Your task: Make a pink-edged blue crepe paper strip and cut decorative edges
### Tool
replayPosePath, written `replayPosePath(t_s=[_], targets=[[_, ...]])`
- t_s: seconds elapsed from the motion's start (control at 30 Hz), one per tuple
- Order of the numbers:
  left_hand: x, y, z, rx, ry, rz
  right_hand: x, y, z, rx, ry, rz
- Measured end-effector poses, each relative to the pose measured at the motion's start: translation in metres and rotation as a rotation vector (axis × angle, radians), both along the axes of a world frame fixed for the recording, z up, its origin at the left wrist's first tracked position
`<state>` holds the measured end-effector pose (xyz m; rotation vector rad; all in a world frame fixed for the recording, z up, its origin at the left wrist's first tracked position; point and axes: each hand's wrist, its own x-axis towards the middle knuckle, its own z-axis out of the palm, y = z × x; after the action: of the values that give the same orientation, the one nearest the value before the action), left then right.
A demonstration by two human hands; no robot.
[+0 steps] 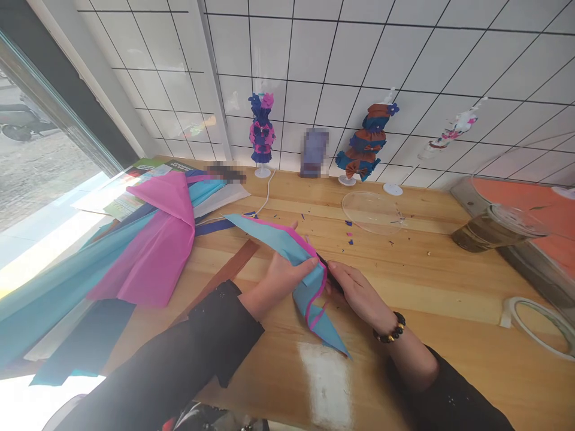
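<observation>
My left hand (287, 272) pinches a long strip of blue crepe paper (269, 236) with a pink edge, thumb on top and fingers underneath. One end of the strip points to the back left; the other hangs toward the front, with a thin pink sliver curling off it. My right hand (354, 290), with a beaded bracelet at the wrist, is closed around dark scissors (335, 280). Their blades lie against the pink edge, close to my left thumb. Most of the handle is hidden by my fingers.
Pink (157, 239) and blue sheets (81, 263) are piled on the left. Behind stand two decorated paper figures (261, 134) (362, 143) and a clear plastic lid (372, 211), near small scraps (349, 223). To the right are a drink cup (485, 230) and a tape roll (512, 311).
</observation>
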<state>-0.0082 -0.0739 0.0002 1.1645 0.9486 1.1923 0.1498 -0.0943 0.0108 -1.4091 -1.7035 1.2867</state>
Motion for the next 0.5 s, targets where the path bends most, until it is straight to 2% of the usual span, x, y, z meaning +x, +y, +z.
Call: replayPosePath(t_s=[0.3,0.5], targets=[[-0.011,0.021,-0.012,0.097,0.086,0.125,-0.002,-0.002,0.003,-0.041,0.028,0.018],[-0.013,0.023,-0.009,0.117,0.116,0.056,-0.004,-0.002,0.003,-0.073,0.041,0.01]])
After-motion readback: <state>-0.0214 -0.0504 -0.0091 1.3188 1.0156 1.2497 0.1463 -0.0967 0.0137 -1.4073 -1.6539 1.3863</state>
